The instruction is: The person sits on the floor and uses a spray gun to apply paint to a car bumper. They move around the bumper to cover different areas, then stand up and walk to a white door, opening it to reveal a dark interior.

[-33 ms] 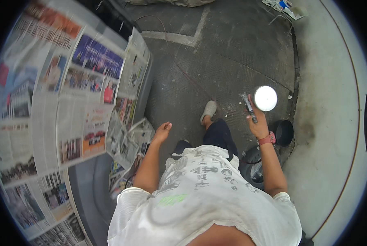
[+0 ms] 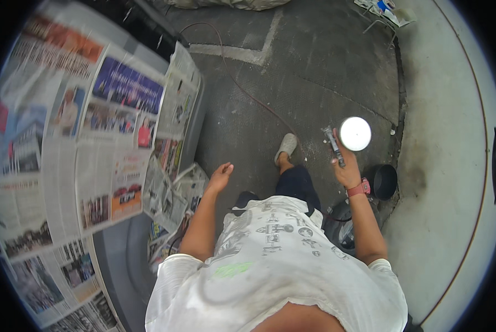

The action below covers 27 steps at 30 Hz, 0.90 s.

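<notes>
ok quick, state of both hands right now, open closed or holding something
Left hand: loosely curled, nothing visible in it; can't tell if fully closed.
Right hand: closed, holding what looks like a spray gun.

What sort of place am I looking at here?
Probably a vehicle paint or body workshop, though I can't be sure. Newspaper sheets cover much of a grey, vehicle-like body, the right hand holds what looks like a spray gun, and a thin hose runs across the dark floor.
</notes>
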### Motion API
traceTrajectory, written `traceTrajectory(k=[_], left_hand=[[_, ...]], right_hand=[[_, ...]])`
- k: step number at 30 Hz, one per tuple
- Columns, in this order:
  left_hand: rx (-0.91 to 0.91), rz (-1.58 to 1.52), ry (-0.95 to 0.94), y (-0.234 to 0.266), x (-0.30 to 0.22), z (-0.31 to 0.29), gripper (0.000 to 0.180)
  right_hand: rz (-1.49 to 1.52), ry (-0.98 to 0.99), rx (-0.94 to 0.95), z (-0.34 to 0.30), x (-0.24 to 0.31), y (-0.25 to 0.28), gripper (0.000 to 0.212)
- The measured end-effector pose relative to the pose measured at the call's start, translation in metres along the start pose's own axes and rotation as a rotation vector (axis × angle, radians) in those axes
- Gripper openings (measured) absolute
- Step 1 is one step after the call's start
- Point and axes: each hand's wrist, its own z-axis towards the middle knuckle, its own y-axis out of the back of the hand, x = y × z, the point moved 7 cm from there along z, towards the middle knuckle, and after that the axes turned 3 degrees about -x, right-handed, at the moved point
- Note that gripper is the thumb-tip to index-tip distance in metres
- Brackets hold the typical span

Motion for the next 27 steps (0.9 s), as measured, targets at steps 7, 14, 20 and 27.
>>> traceTrajectory(k=[7, 14, 20, 27], left_hand=[[-0.024, 0.044, -0.05, -0.044, -0.218, 0.089, 0.058], [-0.254, 0.117, -0.636, -0.056, -0.464, 0.124, 0.056], [-0.233, 0.389, -1.217, -0.055, -0.629, 0.143, 0.063], [-0.243, 0.361, -1.295, -0.014, -0.723, 0.283, 0.059]], right_hand=[[0.144, -0.116, 0.215, 0.114, -0.097, -0.037, 0.074], [0.204, -0.069, 0.352, 0.248, -0.101, -0.018, 0.048], [0.27, 0.009, 0.418, 0.384, -0.11, -0.025, 0.048], [0.18, 0.025, 0.58, 0.574, -0.117, -0.054, 0.044]])
